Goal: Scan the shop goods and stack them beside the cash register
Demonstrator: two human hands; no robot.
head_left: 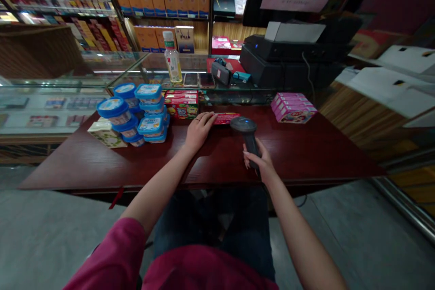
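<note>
My right hand (260,161) is wrapped round the handle of a dark grey barcode scanner (244,125), whose head shows a small blue light. The scanner's head is beside the right end of a flat red packet (225,119) on the dark red wooden desk (210,163). My left hand (199,129) is closed on the left end of this packet, its fingertips at the packet's edge. Behind the left hand stand red and green boxes (181,103) side by side. Blue-lidded plastic tubs (152,127) are stacked to the left of it.
A pale green box (107,133) lies by the tubs. Pink boxes (294,108) sit at the right. On the glass counter (152,74) behind are a drink bottle (173,61), phones (199,80) and a dark case (220,72). A black machine (288,61) stands farther right.
</note>
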